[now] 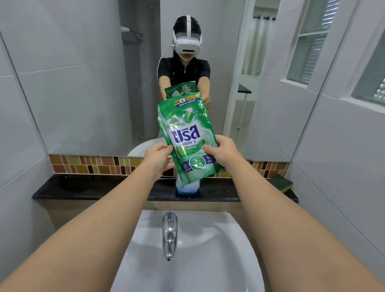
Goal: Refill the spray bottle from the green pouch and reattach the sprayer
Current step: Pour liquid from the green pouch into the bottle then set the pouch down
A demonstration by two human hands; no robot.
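The green pouch (187, 141) is gripped by the left hand (158, 158) and right hand (223, 152), its long axis tilted toward 11 o'clock. The spray bottle (188, 186) stands directly beneath its lower corner, at 6 o'clock, on the black ledge (89, 188).

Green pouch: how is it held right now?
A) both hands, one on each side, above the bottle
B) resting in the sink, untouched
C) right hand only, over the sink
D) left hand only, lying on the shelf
A: the left hand and the right hand grip opposite edges of the pouch, whose lower corner hangs in front of the top of the bottle standing on the dark shelf.
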